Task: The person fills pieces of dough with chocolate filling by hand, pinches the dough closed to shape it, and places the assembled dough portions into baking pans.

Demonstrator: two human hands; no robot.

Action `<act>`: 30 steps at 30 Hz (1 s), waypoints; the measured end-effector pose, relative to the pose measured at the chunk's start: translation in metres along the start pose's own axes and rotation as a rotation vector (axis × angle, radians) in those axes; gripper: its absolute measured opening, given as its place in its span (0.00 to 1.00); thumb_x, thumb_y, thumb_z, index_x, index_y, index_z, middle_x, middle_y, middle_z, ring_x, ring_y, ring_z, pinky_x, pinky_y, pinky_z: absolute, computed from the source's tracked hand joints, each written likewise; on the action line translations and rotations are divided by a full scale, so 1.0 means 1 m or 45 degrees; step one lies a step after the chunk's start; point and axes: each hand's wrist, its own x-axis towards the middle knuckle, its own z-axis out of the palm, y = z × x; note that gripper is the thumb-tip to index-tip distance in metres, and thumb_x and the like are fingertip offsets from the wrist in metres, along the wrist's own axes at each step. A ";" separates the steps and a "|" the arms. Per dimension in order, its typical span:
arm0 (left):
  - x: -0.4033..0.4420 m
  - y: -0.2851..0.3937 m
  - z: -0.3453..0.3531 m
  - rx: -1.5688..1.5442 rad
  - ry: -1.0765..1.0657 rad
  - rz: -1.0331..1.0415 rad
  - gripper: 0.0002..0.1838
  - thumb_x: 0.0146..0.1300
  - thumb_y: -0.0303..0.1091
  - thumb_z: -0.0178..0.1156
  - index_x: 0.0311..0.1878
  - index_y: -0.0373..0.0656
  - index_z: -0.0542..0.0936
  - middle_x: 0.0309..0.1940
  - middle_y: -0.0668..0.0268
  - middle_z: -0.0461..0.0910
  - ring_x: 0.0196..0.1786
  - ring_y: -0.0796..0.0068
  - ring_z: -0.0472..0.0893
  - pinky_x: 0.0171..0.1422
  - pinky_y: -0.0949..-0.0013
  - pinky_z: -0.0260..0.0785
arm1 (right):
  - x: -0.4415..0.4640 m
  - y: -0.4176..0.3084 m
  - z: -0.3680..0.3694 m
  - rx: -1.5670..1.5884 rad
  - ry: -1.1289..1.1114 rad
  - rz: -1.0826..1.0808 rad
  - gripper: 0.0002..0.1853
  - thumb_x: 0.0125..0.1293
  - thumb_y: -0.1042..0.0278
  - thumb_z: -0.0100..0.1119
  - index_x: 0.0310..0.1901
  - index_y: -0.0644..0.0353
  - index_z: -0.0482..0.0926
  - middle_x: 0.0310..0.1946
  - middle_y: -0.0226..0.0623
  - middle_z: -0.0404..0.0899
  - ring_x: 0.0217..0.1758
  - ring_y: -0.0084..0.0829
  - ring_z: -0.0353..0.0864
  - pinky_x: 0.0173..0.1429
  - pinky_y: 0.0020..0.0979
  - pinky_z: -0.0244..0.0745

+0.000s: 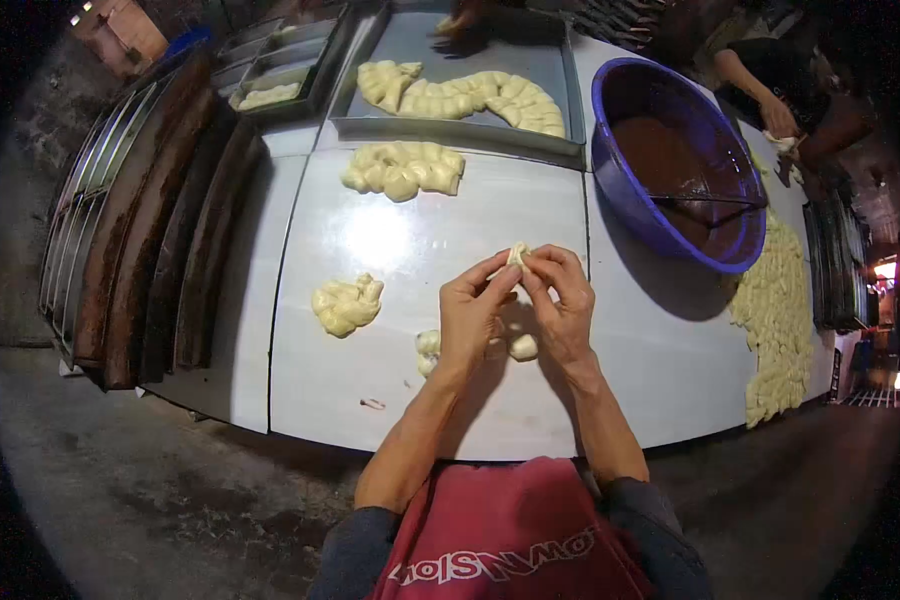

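Both hands meet over the white table (pixel 370 270), pinching one small piece of pale dough (pixel 518 254) between thumbs and fingertips. My left hand (pixel 473 310) is closed on its left side, my right hand (pixel 562 300) on its right. Below the hands, a dough ball (pixel 523 347) rests on the table between my wrists. Another lump of dough (pixel 428 345) is partly covered by my left wrist. To the left sits a loose heap of dough pieces (pixel 347 304). A longer cluster of dough pieces (pixel 403 170) lies farther back.
A metal tray (pixel 450 40) holding rows of dough stands at the back. The purple tub (pixel 610 130) contains brown filling. Flat dough pieces (pixel 778 320) cover the right side, near a co-worker's hand (pixel 778 118). Stacked baking pans (pixel 135 220) stand at left.
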 end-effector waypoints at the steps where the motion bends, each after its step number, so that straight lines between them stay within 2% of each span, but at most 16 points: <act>1: 0.002 -0.004 -0.003 0.058 0.001 0.058 0.21 0.68 0.39 0.67 0.59 0.34 0.81 0.49 0.61 0.84 0.50 0.74 0.82 0.57 0.67 0.78 | 0.000 -0.001 0.002 -0.013 0.007 0.012 0.12 0.65 0.76 0.66 0.50 0.61 0.84 0.49 0.42 0.80 0.44 0.27 0.80 0.49 0.28 0.76; 2: 0.002 -0.003 -0.004 0.022 -0.005 0.051 0.22 0.68 0.38 0.67 0.59 0.34 0.81 0.49 0.61 0.84 0.50 0.74 0.82 0.57 0.67 0.78 | 0.000 -0.002 0.005 -0.027 0.015 0.024 0.12 0.66 0.75 0.66 0.50 0.61 0.84 0.46 0.42 0.81 0.41 0.26 0.81 0.48 0.26 0.75; 3: 0.003 -0.002 -0.005 -0.012 -0.013 0.041 0.22 0.68 0.38 0.67 0.59 0.34 0.81 0.49 0.61 0.84 0.50 0.73 0.82 0.57 0.68 0.78 | 0.003 -0.003 0.008 0.023 0.041 0.006 0.08 0.67 0.71 0.67 0.47 0.60 0.84 0.38 0.34 0.83 0.39 0.26 0.81 0.41 0.26 0.75; 6: 0.004 0.011 -0.008 -0.012 -0.033 -0.106 0.20 0.67 0.38 0.67 0.57 0.36 0.82 0.46 0.63 0.84 0.47 0.74 0.83 0.53 0.68 0.78 | -0.003 -0.002 0.014 0.620 -0.004 0.495 0.08 0.69 0.68 0.67 0.45 0.62 0.84 0.36 0.30 0.83 0.40 0.23 0.80 0.42 0.25 0.75; 8: 0.001 0.031 -0.011 0.020 -0.081 -0.282 0.19 0.68 0.39 0.67 0.56 0.37 0.82 0.45 0.64 0.84 0.45 0.74 0.83 0.50 0.68 0.79 | -0.002 -0.016 0.006 0.614 -0.118 0.578 0.13 0.70 0.66 0.66 0.51 0.63 0.82 0.42 0.31 0.82 0.42 0.22 0.78 0.47 0.28 0.77; 10: 0.005 0.031 -0.020 0.088 -0.092 -0.209 0.20 0.68 0.42 0.67 0.56 0.38 0.82 0.44 0.65 0.85 0.43 0.74 0.84 0.45 0.70 0.79 | -0.003 -0.033 -0.004 0.607 -0.231 0.637 0.16 0.69 0.67 0.66 0.56 0.63 0.81 0.44 0.33 0.82 0.44 0.24 0.78 0.50 0.29 0.77; 11: 0.007 0.032 -0.023 0.114 -0.089 -0.211 0.21 0.67 0.42 0.67 0.56 0.38 0.82 0.44 0.64 0.85 0.43 0.73 0.85 0.45 0.70 0.79 | -0.009 -0.016 -0.003 0.571 -0.340 0.350 0.21 0.67 0.69 0.66 0.61 0.61 0.78 0.49 0.36 0.80 0.46 0.26 0.78 0.53 0.30 0.77; 14: 0.004 0.036 -0.023 0.171 -0.120 -0.194 0.21 0.67 0.42 0.67 0.57 0.38 0.82 0.46 0.63 0.85 0.44 0.72 0.85 0.45 0.70 0.79 | -0.014 -0.022 -0.003 0.344 -0.327 0.246 0.20 0.64 0.71 0.67 0.59 0.60 0.80 0.51 0.36 0.79 0.48 0.27 0.78 0.54 0.30 0.76; 15: 0.001 0.039 -0.019 0.186 -0.138 -0.185 0.22 0.67 0.42 0.67 0.57 0.38 0.82 0.46 0.63 0.85 0.44 0.72 0.85 0.45 0.70 0.79 | -0.012 -0.010 -0.003 0.455 -0.261 0.163 0.16 0.64 0.70 0.68 0.54 0.59 0.83 0.50 0.36 0.78 0.50 0.27 0.76 0.53 0.30 0.75; 18: -0.005 0.032 -0.017 0.205 -0.218 -0.071 0.22 0.64 0.36 0.70 0.58 0.34 0.80 0.45 0.60 0.85 0.45 0.71 0.86 0.47 0.67 0.82 | -0.013 0.004 -0.005 0.395 -0.189 0.056 0.11 0.63 0.71 0.69 0.48 0.59 0.85 0.51 0.34 0.77 0.52 0.26 0.76 0.52 0.30 0.74; 19: -0.005 0.033 -0.019 0.192 -0.236 -0.125 0.22 0.64 0.34 0.70 0.58 0.34 0.80 0.45 0.59 0.85 0.44 0.71 0.86 0.46 0.67 0.82 | -0.012 -0.001 -0.005 0.229 -0.148 -0.101 0.14 0.62 0.73 0.69 0.50 0.58 0.82 0.52 0.34 0.76 0.53 0.26 0.76 0.52 0.29 0.74; 22: -0.002 0.036 -0.022 0.233 -0.327 -0.099 0.16 0.66 0.27 0.64 0.55 0.33 0.82 0.44 0.56 0.85 0.41 0.71 0.85 0.44 0.70 0.83 | -0.018 -0.014 0.007 0.556 0.010 0.053 0.12 0.64 0.76 0.68 0.47 0.60 0.79 0.50 0.34 0.74 0.53 0.26 0.74 0.55 0.31 0.73; 24: 0.002 0.029 -0.026 0.255 -0.401 -0.057 0.13 0.67 0.25 0.61 0.54 0.33 0.82 0.43 0.56 0.85 0.40 0.71 0.85 0.43 0.70 0.83 | -0.023 -0.020 0.011 0.422 0.119 0.044 0.10 0.67 0.74 0.67 0.47 0.59 0.77 0.48 0.36 0.76 0.48 0.27 0.77 0.52 0.31 0.75; 25: -0.001 0.029 -0.024 0.274 -0.426 -0.128 0.13 0.72 0.27 0.54 0.53 0.36 0.84 0.39 0.68 0.83 0.40 0.82 0.81 0.43 0.76 0.79 | -0.025 -0.008 0.013 0.339 0.139 -0.026 0.10 0.68 0.73 0.66 0.48 0.58 0.76 0.47 0.37 0.77 0.47 0.27 0.79 0.51 0.31 0.77; 27: -0.004 0.024 -0.021 0.231 -0.441 -0.144 0.14 0.73 0.27 0.53 0.55 0.36 0.83 0.41 0.68 0.83 0.41 0.82 0.81 0.45 0.75 0.80 | -0.027 0.007 0.018 0.072 0.275 -0.230 0.09 0.70 0.71 0.65 0.46 0.59 0.75 0.40 0.38 0.79 0.38 0.28 0.81 0.44 0.30 0.79; 30: -0.010 0.018 -0.013 0.166 -0.464 -0.134 0.15 0.73 0.30 0.54 0.57 0.34 0.82 0.43 0.66 0.82 0.43 0.81 0.81 0.44 0.75 0.79 | -0.028 0.015 0.017 -0.061 0.400 -0.228 0.09 0.69 0.69 0.66 0.44 0.60 0.76 0.36 0.37 0.78 0.34 0.29 0.81 0.39 0.31 0.79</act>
